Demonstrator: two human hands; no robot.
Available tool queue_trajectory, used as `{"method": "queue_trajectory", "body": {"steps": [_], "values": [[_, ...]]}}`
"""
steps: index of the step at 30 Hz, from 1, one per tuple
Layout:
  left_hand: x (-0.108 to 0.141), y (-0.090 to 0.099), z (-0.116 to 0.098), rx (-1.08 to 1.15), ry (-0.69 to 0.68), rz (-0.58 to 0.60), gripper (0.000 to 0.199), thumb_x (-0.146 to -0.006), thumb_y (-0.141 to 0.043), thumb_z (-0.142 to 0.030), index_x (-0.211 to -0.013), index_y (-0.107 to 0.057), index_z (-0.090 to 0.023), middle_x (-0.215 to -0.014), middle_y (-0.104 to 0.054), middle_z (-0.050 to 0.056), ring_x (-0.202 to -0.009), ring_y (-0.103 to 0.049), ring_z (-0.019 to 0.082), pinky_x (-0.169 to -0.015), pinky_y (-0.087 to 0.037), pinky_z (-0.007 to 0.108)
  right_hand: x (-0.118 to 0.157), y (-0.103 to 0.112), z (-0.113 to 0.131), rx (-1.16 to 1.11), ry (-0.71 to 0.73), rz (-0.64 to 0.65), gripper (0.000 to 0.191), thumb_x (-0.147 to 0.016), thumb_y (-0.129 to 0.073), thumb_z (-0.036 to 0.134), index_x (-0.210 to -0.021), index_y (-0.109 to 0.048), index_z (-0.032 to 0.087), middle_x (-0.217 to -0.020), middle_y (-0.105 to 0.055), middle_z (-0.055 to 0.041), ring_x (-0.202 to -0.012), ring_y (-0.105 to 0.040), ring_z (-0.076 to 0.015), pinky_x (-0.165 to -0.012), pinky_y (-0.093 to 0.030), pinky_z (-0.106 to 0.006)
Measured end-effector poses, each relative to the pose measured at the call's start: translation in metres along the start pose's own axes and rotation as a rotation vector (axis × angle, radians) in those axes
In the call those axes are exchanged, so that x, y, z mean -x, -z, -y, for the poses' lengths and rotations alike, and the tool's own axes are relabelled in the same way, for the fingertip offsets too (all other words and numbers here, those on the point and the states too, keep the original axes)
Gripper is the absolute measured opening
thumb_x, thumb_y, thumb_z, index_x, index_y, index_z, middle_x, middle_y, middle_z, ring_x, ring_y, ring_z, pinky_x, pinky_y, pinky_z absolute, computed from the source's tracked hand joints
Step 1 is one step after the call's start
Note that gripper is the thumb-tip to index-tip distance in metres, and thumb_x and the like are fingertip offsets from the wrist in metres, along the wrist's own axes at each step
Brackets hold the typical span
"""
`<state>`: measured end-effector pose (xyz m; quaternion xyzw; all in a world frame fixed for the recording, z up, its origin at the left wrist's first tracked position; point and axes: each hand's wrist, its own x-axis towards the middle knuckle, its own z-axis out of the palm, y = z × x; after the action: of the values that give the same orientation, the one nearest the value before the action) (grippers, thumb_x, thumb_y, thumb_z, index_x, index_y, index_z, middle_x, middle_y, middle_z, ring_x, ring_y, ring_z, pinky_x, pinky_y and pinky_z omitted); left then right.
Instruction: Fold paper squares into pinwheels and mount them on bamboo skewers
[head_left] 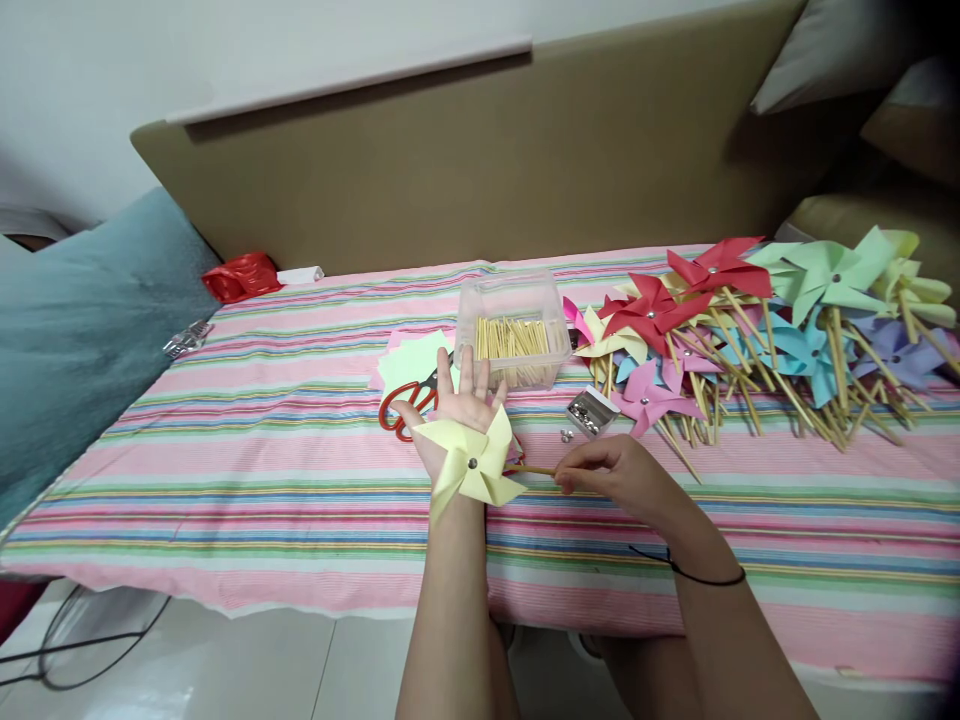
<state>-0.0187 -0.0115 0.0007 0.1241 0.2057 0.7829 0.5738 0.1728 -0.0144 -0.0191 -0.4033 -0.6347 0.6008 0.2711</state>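
Note:
A pale yellow paper pinwheel (491,467) with a metal pin at its centre lies sideways over my left palm and wrist. My left hand (466,408) is palm up with its fingers spread, behind the pinwheel's blades. The stick of the pinwheel is pinched near its end by my right hand (600,467). Just beyond my left hand are red-handled scissors (409,405), resting partly on sheets of pale green paper (415,358). A small box of metal pins (592,411) stands beyond my right hand, with several loose pins (566,436) beside it.
A clear plastic tub (512,290) holds many short wooden sticks (513,338). Finished pinwheels (816,352) in several colours are heaped at the right. A striped cloth (285,480) covers the seat. At the back left are a red plastic bag (241,277) and a teal cushion (112,330).

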Motion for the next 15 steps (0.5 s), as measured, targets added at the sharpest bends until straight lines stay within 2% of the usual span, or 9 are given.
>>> {"method": "queue_trajectory", "body": {"steps": [5,9,12,14,15], "values": [[0.0,0.0,0.001,-0.072,0.027,0.056,0.065,-0.083,-0.037,-0.074,-0.128,-0.057,-0.031,-0.152,-0.045,0.006,-0.142,-0.035,0.029,-0.109,-0.036,0.049,0.0,0.002,-0.002,-0.044,0.022,0.004,0.022,-0.073,-0.075,0.039,-0.063,-0.076,0.02,-0.065,-0.072,-0.0046,-0.064,-0.063,-0.0169,-0.06,-0.047,-0.027],[-0.004,-0.003,0.004,-0.266,-0.024,0.052,0.06,-0.083,-0.045,-0.07,-0.122,-0.057,-0.026,-0.144,-0.052,0.01,-0.131,-0.049,0.026,-0.106,-0.041,0.04,0.003,0.006,0.001,-0.048,0.042,-0.015,0.024,-0.072,-0.076,0.041,-0.06,-0.075,0.02,-0.064,-0.071,-0.0044,-0.063,-0.062,-0.0169,-0.059,-0.047,-0.026],[-0.008,-0.001,0.01,-0.668,-0.131,-0.071,0.04,-0.081,-0.057,-0.058,-0.1,-0.058,-0.023,-0.114,-0.065,0.009,-0.102,-0.063,0.023,-0.091,-0.05,0.037,0.005,0.009,0.005,-0.091,0.075,-0.071,0.024,-0.071,-0.077,0.042,-0.057,-0.074,0.022,-0.062,-0.07,-0.0036,-0.064,-0.062,-0.0173,-0.06,-0.049,-0.026],[-0.009,0.004,0.014,-0.908,-0.165,-0.154,0.026,-0.077,-0.067,-0.046,-0.082,-0.054,-0.024,-0.089,-0.063,0.003,-0.084,-0.062,0.019,-0.081,-0.051,0.035,0.006,0.011,0.007,-0.074,0.064,-0.094,0.023,-0.07,-0.077,0.042,-0.058,-0.075,0.023,-0.061,-0.07,-0.0029,-0.063,-0.062,-0.0173,-0.06,-0.049,-0.026],[-0.008,0.007,0.016,-0.978,-0.158,-0.178,0.025,-0.074,-0.071,-0.04,-0.075,-0.051,-0.024,-0.078,-0.059,0.001,-0.078,-0.06,0.018,-0.078,-0.05,0.034,0.006,0.011,0.007,-0.063,0.055,-0.094,0.022,-0.071,-0.077,0.042,-0.059,-0.075,0.023,-0.06,-0.069,-0.0026,-0.062,-0.062,-0.0171,-0.06,-0.049,-0.026]]}}
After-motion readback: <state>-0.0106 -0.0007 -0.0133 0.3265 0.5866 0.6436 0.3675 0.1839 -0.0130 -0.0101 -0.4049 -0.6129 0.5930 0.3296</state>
